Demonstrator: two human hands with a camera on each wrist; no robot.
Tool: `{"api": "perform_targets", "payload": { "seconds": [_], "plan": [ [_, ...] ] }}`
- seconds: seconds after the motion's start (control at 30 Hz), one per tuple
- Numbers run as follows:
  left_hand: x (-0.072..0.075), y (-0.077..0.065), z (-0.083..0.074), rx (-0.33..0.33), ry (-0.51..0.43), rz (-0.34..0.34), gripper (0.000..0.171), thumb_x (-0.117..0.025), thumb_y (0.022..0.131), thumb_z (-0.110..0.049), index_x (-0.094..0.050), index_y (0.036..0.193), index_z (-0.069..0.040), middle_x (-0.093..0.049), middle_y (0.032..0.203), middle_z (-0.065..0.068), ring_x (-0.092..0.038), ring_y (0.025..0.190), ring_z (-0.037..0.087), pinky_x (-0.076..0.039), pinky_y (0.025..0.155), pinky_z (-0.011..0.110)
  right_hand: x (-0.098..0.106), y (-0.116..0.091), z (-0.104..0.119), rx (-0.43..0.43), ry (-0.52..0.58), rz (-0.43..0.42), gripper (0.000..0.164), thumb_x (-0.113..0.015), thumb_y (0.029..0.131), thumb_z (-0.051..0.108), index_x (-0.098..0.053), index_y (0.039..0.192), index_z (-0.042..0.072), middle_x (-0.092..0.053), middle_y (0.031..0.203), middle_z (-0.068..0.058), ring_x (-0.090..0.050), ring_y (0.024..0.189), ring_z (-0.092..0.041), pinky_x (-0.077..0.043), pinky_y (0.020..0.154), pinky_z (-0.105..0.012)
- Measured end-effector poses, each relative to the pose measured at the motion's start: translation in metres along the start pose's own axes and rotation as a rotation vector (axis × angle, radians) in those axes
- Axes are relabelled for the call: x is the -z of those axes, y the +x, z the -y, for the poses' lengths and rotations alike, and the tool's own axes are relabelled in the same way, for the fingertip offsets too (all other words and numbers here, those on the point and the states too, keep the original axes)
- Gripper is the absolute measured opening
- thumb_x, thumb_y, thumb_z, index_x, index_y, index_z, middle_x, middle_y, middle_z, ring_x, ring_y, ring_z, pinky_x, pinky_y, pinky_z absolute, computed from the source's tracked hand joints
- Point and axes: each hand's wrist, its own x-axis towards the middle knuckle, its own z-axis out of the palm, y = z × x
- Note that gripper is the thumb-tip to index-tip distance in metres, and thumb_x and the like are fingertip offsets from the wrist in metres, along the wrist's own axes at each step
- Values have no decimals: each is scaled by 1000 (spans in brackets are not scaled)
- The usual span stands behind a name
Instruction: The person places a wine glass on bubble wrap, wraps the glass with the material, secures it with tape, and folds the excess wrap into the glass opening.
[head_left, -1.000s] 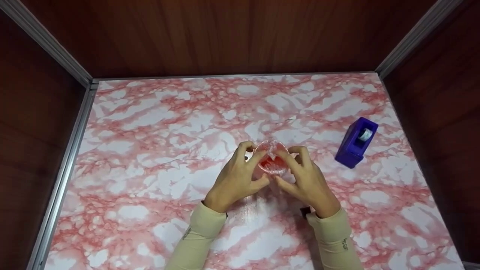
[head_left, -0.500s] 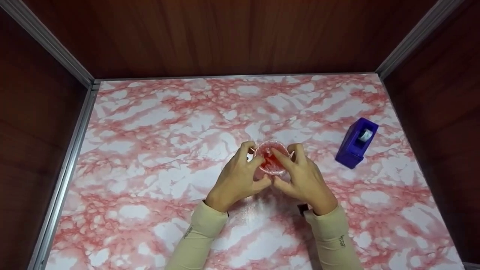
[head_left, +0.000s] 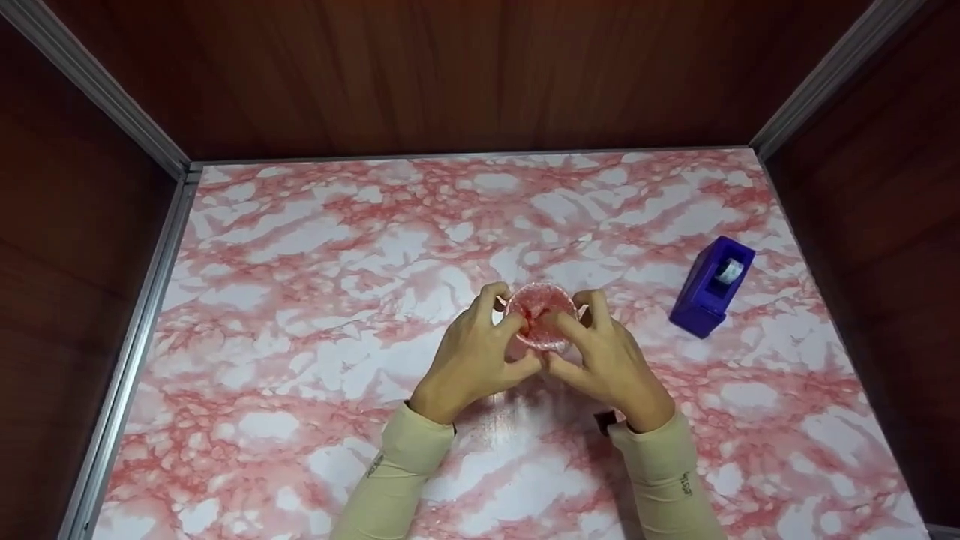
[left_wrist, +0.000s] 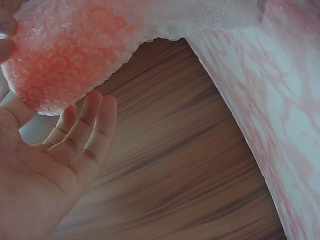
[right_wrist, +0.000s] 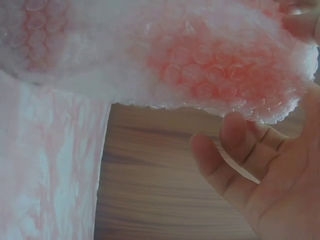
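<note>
A roll of clear bubble wrap (head_left: 555,295) stands in front of the person, its round open end facing up toward the head camera. Something red shows inside that opening and through the bubbles in both wrist views. The left hand (head_left: 474,356) grips the roll's left side, its index finger bent over the rim. From the right, the right hand (head_left: 613,361) holds the other side and its index finger reaches into the opening, the tip partly hidden. Both thumbs meet the near side. In the wrist views the bubble wrap (left_wrist: 60,62) lies along the fingers, several fingertips right at its edge.
A purple tape dispenser (head_left: 709,289) with a roll of tape stands to the right on the pink and white marbled table (head_left: 315,247). Dark wood panels (head_left: 465,75) enclose the back and both sides, with metal rails at the corners.
The left index finger has drawn back toward the left rim. The right index finger has bent further into the opening, and less red shows there now. The roll and dispenser stay put.
</note>
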Motion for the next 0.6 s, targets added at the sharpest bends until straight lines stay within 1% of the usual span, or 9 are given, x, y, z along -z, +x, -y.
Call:
{"api": "perform_targets", "payload": {
  "seconds": [0.07,0.13,0.2,0.33,0.4,0.47,0.53,0.6],
  "plan": [
    [0,0,0,1,-7,-1,24,-68,77,-36,-66,84,-12,-49,126,16,-58,96,24,-52,69,36,-1,-1,0,10,31,-7,28,-72,83,30,-69,108,18,-43,120,-19,-50,74,-19,-45,54,-31],
    [0,0,1,0,-17,0,24,-68,77,-36,-66,83,-13,-48,126,16,-58,97,24,-52,69,36,-2,-1,-1,16,65,-13,20,-71,82,25,-70,101,18,-43,120,-19,-50,77,-19,-46,56,-32],
    [0,0,1,0,-25,4,24,-68,77,-36,-66,82,-13,-48,126,15,-58,96,24,-52,69,36,-3,-1,-1,18,95,-16,15,-71,82,22,-70,96,17,-42,118,-18,-50,79,-19,-47,58,-32],
    [-1,-1,3,8,-35,11,24,-69,77,-36,-66,83,-13,-47,126,13,-58,98,24,-52,70,36,-2,-1,-1,1,114,5,13,-70,82,21,-71,95,18,-41,119,-18,-50,80,-19,-47,60,-32],
    [-2,-3,3,13,-38,13,24,-69,77,-35,-66,86,-14,-46,128,13,-58,98,24,-52,70,36,-2,-2,0,-14,111,14,15,-70,83,22,-71,97,19,-41,121,-16,-51,81,-19,-47,60,-32],
    [-2,-4,4,16,-42,14,25,-69,78,-35,-68,92,-15,-45,129,13,-58,98,24,-52,69,36,-2,-3,0,-18,103,11,19,-71,84,23,-70,102,19,-42,123,-15,-52,83,-18,-48,60,-33],
    [-3,-7,5,17,-47,11,30,-70,79,-34,-68,102,-15,-44,131,14,-59,99,24,-53,70,36,-1,-4,-1,-21,96,1,25,-73,86,24,-69,110,19,-43,124,-14,-52,83,-18,-49,61,-33],
    [-3,-9,6,21,-61,3,38,-70,81,-33,-67,114,-15,-43,131,13,-60,100,23,-53,72,36,-1,-5,-1,-21,89,-9,37,-76,87,26,-66,121,17,-44,124,-14,-54,82,-17,-50,62,-32]
  ]
}}
